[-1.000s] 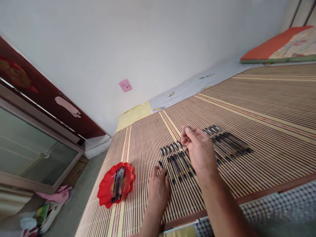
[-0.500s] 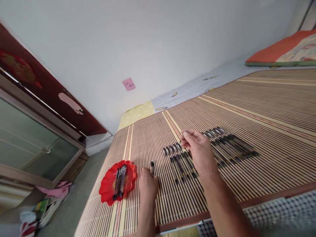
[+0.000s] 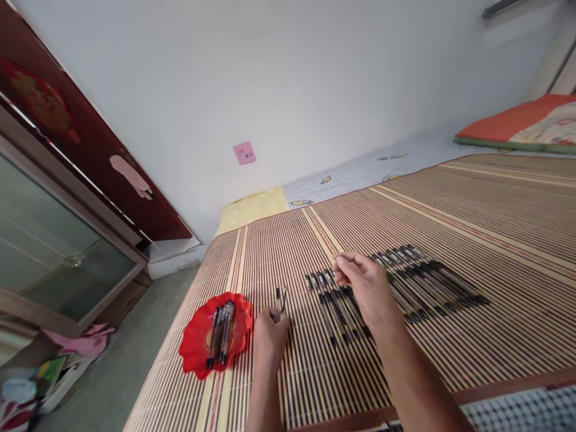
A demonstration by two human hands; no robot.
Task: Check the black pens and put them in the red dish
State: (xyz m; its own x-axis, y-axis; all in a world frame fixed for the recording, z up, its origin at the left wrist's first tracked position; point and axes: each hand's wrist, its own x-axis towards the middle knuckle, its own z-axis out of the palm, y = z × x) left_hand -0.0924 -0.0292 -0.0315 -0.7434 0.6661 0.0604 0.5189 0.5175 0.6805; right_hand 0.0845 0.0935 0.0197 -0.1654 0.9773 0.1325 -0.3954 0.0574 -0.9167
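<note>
My left hand (image 3: pixel 271 330) is closed around a pen (image 3: pixel 278 295), whose dark end points up past the fingers. A second thin dark piece (image 3: pixel 284 298) stands beside it at the fingertips; its kind is unclear. To the right, my right hand (image 3: pixel 364 288) is held in a pinch above the row of pen caps (image 3: pixel 396 257). What sits in that pinch, if anything, is hidden. Below the caps lie several capless pens (image 3: pixel 432 288) side by side, partly covered by my right hand and forearm. Left of my left hand, a scalloped red plate (image 3: pixel 191 342) holds several capped pens (image 3: pixel 220 333).
A striped bamboo mat (image 3: pixel 324 384) covers the bed under everything. An orange-edged folded quilt (image 3: pixel 504 123) lies at the far right. A pink note (image 3: pixel 244 153) is on the white wall. At left are a glass-paned cabinet (image 3: pixel 58 240) and clothes (image 3: pixel 83 341) on the floor.
The camera view has shifted slightly. At my left fingertips a second thin dark piece now shows beside the pen. My right hand keeps its pinch over the caps.
</note>
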